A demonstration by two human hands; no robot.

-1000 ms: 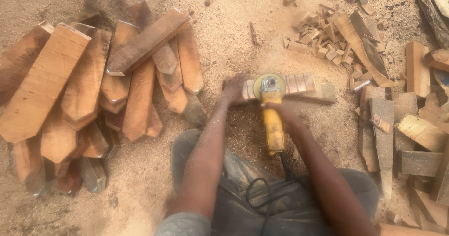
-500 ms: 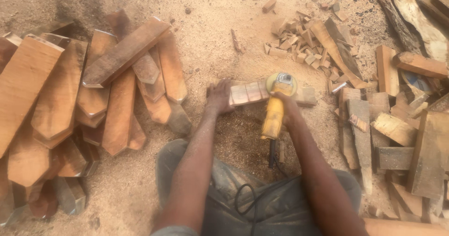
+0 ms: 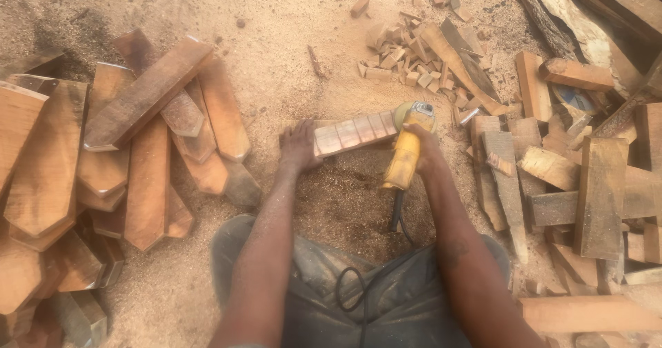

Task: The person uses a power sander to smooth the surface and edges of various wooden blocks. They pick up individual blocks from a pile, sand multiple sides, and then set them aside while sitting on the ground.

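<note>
We press our left hand (image 3: pixel 298 144) flat, fingers spread, on the near end of a grooved wooden board (image 3: pixel 355 134) lying on the sawdust-covered ground (image 3: pixel 289 51). Our right hand (image 3: pixel 424 151) wraps closed around a yellow angle grinder (image 3: pixel 407 148), its head at the board's far end, between pointed planks (image 3: pixel 138 155) and offcuts (image 3: pixel 552 175).

Bare forearms, no sleeves, dusted w/ sawdust; dark grey dusty trousers on lap.

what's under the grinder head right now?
The right end of the wood block lies under the yellow angle grinder. Left hand presses its other end; right hand grips the body. The disc's contact spot is hidden.
</note>
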